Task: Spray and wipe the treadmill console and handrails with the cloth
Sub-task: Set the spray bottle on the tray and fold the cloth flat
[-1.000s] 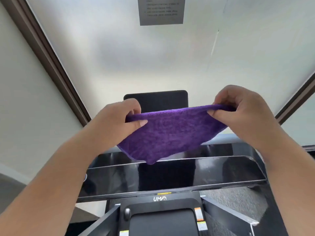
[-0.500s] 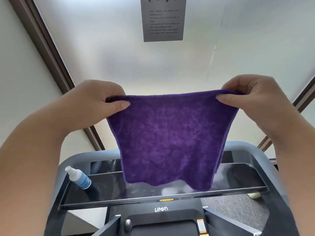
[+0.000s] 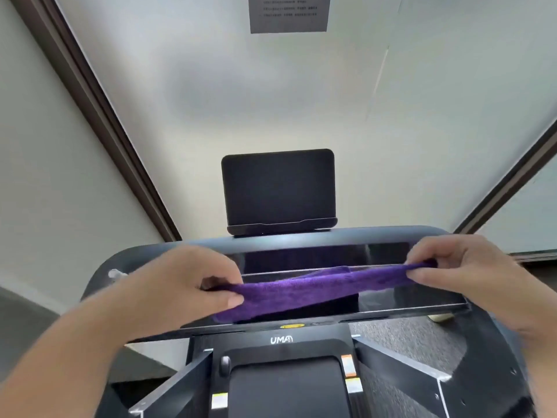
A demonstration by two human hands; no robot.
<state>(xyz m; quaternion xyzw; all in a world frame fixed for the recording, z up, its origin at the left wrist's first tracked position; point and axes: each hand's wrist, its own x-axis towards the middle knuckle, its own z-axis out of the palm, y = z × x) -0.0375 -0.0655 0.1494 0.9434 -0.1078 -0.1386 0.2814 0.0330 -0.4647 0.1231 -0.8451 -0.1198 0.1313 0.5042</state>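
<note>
Both hands, left hand (image 3: 193, 285) and right hand (image 3: 452, 267), pinch the purple cloth (image 3: 313, 289) stretched flat just above the glossy treadmill console (image 3: 422, 300).

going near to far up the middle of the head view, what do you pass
treadmill belt → UMA logo → yellow button → purple cloth → grey console rim → black screen → paper notice on the wall

One head-worn wide-angle view only. Looks forward and down, close over the treadmill console (image 3: 346, 303), toward its screen (image 3: 278, 188) and the wall (image 3: 271, 95) beyond.
</note>
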